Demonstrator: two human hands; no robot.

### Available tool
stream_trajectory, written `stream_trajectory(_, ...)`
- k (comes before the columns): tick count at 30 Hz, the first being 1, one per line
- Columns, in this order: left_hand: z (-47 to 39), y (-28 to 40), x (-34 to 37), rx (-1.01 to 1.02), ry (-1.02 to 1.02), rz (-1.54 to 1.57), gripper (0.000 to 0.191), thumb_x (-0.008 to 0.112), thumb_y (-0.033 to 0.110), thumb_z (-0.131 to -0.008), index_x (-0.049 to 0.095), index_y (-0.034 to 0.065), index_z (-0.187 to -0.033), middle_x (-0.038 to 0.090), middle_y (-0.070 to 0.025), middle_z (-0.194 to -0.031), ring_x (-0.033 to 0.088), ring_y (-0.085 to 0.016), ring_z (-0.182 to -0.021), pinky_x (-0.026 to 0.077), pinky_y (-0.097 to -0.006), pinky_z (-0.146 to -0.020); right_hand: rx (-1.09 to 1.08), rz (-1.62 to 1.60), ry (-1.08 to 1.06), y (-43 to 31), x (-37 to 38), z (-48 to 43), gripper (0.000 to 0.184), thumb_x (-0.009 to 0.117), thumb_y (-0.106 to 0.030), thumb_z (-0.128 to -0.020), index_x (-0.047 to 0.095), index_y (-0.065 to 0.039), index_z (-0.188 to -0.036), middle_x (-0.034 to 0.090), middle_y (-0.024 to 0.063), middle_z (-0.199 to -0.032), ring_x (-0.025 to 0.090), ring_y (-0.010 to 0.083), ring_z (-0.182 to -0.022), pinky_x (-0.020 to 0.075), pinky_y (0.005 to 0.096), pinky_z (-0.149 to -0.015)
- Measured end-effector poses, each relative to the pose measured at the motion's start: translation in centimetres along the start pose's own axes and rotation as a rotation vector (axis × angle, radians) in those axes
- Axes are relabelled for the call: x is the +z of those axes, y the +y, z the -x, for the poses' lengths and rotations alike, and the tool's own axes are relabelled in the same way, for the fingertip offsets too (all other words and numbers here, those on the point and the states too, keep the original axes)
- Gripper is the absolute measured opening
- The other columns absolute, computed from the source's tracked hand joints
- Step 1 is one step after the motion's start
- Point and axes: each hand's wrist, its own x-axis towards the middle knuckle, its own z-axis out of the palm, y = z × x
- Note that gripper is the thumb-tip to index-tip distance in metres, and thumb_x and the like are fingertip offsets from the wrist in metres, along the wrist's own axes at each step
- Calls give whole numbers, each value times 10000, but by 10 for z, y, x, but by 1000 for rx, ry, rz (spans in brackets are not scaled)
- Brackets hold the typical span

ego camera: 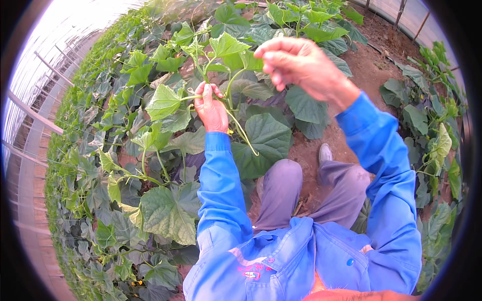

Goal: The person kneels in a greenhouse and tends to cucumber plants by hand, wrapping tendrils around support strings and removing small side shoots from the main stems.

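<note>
My left hand (212, 109) is closed around the upper stem of a cucumber vine (206, 77), just below its young leaves. A pale tendril (241, 129) hangs down from beside that hand, over a broad dark green leaf (263, 143). To the right, my right hand (292, 64) is raised beside a light green leaf (250, 60), its thumb and forefinger close together. Whether anything thin is between those fingertips cannot be told. A small yellow flower (230, 131) shows next to my left wrist.
Dense rows of cucumber plants (165, 210) fill the left side. More vines (418, 116) grow along the right edge. Between them runs a bare soil path (367, 75) with my shoe (325, 153) on it. Plastic sheeting (410, 15) and poles stand beyond.
</note>
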Motion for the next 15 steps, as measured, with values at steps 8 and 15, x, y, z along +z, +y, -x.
stream_trajectory(8, 26, 15, 3, -32, -83, 71, 143, 621, 53, -1051, 647, 58, -1191, 646, -76, -1023, 568, -181, -893, 484, -336, -798, 184, -396, 418, 141, 37, -69, 211, 587, -153, -1101, 622, -6, -1248, 692, 69, -1066, 711, 162, -872, 621, 327, -709)
stream_trajectory(15, 47, 21, 7, -124, -212, 48, 145, 642, 22, -1005, 670, 58, -1143, 673, -90, -1031, 580, -190, -921, 477, -346, -858, 22, -598, 555, 166, -29, -153, 173, 620, -120, -1066, 627, 7, -1183, 712, 114, -1018, 725, 239, -893, 628, 389, -792)
